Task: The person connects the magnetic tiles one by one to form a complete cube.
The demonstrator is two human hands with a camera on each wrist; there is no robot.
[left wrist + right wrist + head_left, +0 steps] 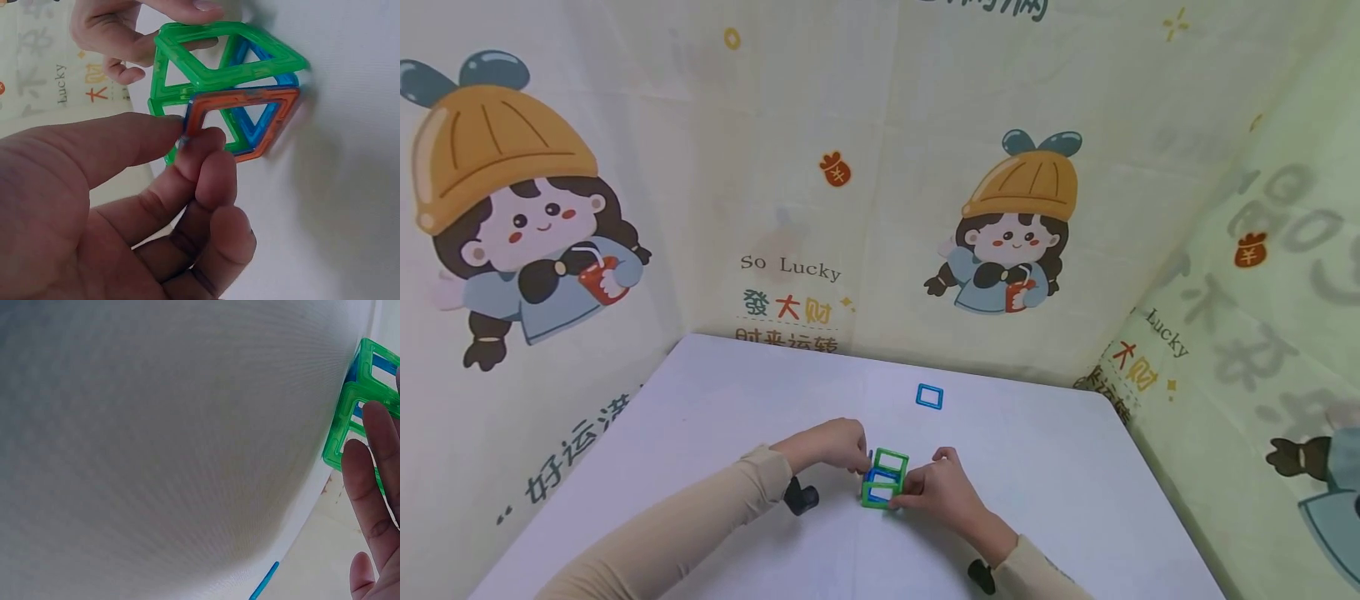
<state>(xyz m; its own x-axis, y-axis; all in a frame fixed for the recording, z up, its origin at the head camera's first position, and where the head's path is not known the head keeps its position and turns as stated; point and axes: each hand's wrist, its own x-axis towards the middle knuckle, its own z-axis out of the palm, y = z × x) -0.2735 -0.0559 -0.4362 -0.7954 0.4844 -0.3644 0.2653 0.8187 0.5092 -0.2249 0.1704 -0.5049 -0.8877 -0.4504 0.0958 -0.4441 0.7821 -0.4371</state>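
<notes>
A small open structure of square magnetic tiles stands on the table between the hands. Green tiles [891, 460] and blue tiles [883, 477] form it in the head view. An orange square tile [250, 98] makes up the side facing the left wrist camera, under a slanted green tile [231, 74]. My left hand [842, 444] pinches the orange tile's near edge between thumb and index finger, the other fingers loosely curled. From the opposite side, my right hand [943, 492] grips the green part, its thumb low at the front corner and its fingers [369, 481] along the tiles.
A single blue square tile [929, 397] lies flat farther back on the white table [760, 383]. Printed cloth [880, 208] hangs behind the table and along its sides. Dark wrist-camera mounts [801, 497] sit at both wrists.
</notes>
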